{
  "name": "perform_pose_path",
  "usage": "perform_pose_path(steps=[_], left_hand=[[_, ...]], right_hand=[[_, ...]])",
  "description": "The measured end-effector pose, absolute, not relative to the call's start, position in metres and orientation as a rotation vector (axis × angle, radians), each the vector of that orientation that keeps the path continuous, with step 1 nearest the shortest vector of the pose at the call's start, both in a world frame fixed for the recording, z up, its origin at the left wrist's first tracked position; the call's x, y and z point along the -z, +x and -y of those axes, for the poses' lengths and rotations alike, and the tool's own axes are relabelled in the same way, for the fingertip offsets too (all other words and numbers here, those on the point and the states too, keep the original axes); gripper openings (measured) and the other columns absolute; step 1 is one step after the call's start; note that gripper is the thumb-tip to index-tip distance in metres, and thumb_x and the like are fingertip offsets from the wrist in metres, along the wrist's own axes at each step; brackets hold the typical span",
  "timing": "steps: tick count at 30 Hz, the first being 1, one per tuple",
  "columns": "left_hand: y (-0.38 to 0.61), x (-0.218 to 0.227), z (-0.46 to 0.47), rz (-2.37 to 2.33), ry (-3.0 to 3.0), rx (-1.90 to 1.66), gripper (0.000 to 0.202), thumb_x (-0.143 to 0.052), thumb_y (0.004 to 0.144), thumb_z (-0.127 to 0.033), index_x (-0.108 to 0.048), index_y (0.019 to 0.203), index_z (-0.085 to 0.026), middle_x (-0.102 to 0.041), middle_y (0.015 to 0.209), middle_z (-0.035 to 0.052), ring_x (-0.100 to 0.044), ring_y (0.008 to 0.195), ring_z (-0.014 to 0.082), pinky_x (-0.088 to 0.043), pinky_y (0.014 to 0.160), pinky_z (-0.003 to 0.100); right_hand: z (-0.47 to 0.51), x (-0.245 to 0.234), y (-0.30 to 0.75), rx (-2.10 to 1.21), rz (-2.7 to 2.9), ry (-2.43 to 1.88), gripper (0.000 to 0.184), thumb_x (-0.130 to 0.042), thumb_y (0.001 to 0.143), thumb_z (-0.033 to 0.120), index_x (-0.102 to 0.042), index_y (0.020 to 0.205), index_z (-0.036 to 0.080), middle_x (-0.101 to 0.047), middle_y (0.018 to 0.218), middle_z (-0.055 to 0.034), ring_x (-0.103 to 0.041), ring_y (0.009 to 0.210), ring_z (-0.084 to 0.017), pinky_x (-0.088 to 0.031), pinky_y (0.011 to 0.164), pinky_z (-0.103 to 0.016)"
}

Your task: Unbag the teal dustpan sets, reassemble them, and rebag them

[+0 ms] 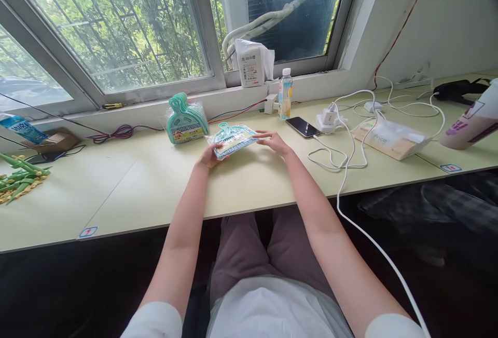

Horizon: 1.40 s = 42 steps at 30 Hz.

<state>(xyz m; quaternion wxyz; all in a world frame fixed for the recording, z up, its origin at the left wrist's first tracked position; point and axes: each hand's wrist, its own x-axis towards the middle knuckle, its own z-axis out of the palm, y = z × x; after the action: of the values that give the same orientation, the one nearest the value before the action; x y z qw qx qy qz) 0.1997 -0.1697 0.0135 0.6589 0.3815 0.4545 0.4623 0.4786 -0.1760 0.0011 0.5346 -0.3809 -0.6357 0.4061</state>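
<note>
A turquoise mini dustpan and brush set [234, 139] in clear plastic wrap is held slightly above the desk, tilted, its blue bristle edge toward me. My left hand [210, 156] is closed on its left end, thumb on top. At the right corner, the fingers of my right hand [274, 142] pinch the wrapping. Just behind and to the left, a stack of similar turquoise dustpan sets [187, 122] in plastic stands upright against the sill, with a yellow printed label at the front.
Right of my hands lie a black phone [302, 126], a drink bottle [285, 94], a white charger [330, 119] with looping cables and a tissue pack [392, 138]. A cup [469, 117] stands far right. A plant [19, 177] is at far left. The desk edge [249, 211] runs before me.
</note>
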Motion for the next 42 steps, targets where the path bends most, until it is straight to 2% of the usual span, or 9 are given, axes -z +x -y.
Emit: perform_pose_path(steps=[7,10,14,20,24,28,33,36,42], left_hand=[[0.196,-0.015,0.174,-0.969,0.912,-1.0,0.037,-0.064,0.081,-0.022,-0.06,0.117,-0.013,-0.07,0.091,0.0096,-0.07,0.075,0.0191,-0.06,0.061,0.026],[0.198,-0.014,0.176,-0.893,0.959,-0.969,0.034,-0.063,0.082,-0.019,-0.06,0.115,-0.01,-0.07,0.095,0.0109,-0.069,0.079,0.018,-0.061,0.065,0.026],[0.203,-0.009,0.177,-0.871,1.007,-0.905,0.034,-0.063,0.078,-0.008,-0.06,0.113,-0.009,-0.069,0.086,0.0076,-0.068,0.075,0.0165,-0.063,0.077,0.035],[0.206,-0.011,0.18,-0.808,1.146,-0.818,0.047,-0.069,0.071,-0.007,-0.06,0.117,-0.014,-0.071,0.101,0.0101,-0.069,0.08,0.019,-0.059,0.088,0.044],[0.203,-0.014,0.182,-0.836,1.19,-0.786,0.051,-0.071,0.069,-0.01,-0.061,0.118,-0.015,-0.071,0.106,0.0123,-0.071,0.081,0.0211,-0.059,0.087,0.044],[0.202,-0.014,0.184,-0.878,1.194,-0.709,0.053,-0.075,0.067,-0.013,-0.061,0.118,-0.016,-0.071,0.105,0.0129,-0.071,0.084,0.024,-0.059,0.084,0.046],[0.201,-0.019,0.185,-0.888,1.195,-0.669,0.051,-0.071,0.077,-0.047,-0.062,0.118,-0.017,-0.071,0.103,0.0157,-0.071,0.087,0.0258,-0.06,0.077,0.039],[0.2,-0.024,0.183,-0.844,1.284,-0.739,0.061,-0.059,0.08,-0.063,-0.057,0.125,-0.021,-0.071,0.107,0.0138,-0.071,0.087,0.0243,-0.059,0.075,0.034],[0.208,-0.012,0.168,-1.18,1.556,-0.925,0.053,-0.075,0.073,-0.041,-0.06,0.117,-0.017,-0.072,0.102,0.01,-0.069,0.075,0.0192,-0.054,0.072,0.031]], right_hand=[[0.177,-0.005,0.464,-0.786,1.453,-0.83,0.013,-0.079,0.073,0.035,-0.079,0.084,0.028,-0.066,0.126,-0.0019,-0.055,0.124,-0.023,-0.04,0.107,-0.035],[0.178,-0.007,0.463,-0.694,1.449,-0.943,0.012,-0.073,0.079,0.035,-0.079,0.087,0.028,-0.073,0.109,-0.0015,-0.061,0.113,-0.023,-0.042,0.103,-0.036],[0.174,-0.002,0.466,-0.458,1.494,-1.192,0.009,-0.071,0.081,0.029,-0.078,0.078,0.028,-0.075,0.095,-0.0018,-0.061,0.109,-0.025,-0.037,0.105,-0.039],[0.173,-0.001,0.461,-0.436,1.43,-1.045,0.013,-0.069,0.081,0.021,-0.078,0.082,0.029,-0.069,0.109,-0.002,-0.059,0.109,-0.022,-0.039,0.106,-0.038],[0.177,-0.003,0.455,-0.619,1.287,-0.958,0.019,-0.073,0.073,0.013,-0.077,0.086,0.028,-0.062,0.127,-0.0025,-0.058,0.114,-0.02,-0.046,0.102,-0.034],[0.17,0.005,0.456,-0.777,1.119,-1.082,0.052,-0.077,0.064,0.009,-0.07,0.113,0.025,-0.063,0.13,-0.0069,-0.057,0.121,-0.022,-0.047,0.101,-0.035],[0.153,0.02,0.458,-0.978,1.165,-1.305,0.028,-0.074,0.066,0.007,-0.075,0.094,0.014,-0.075,0.091,-0.0103,-0.07,0.092,-0.024,-0.051,0.094,-0.041],[0.152,0.017,0.46,-0.884,1.093,-1.304,0.029,-0.071,0.071,0.009,-0.074,0.099,0.014,-0.076,0.089,-0.009,-0.072,0.085,-0.02,-0.054,0.089,-0.037],[0.162,0.006,0.458,-0.635,1.17,-1.292,0.032,-0.063,0.08,0.011,-0.066,0.111,0.015,-0.076,0.097,-0.0094,-0.071,0.084,-0.017,-0.055,0.082,-0.031]])
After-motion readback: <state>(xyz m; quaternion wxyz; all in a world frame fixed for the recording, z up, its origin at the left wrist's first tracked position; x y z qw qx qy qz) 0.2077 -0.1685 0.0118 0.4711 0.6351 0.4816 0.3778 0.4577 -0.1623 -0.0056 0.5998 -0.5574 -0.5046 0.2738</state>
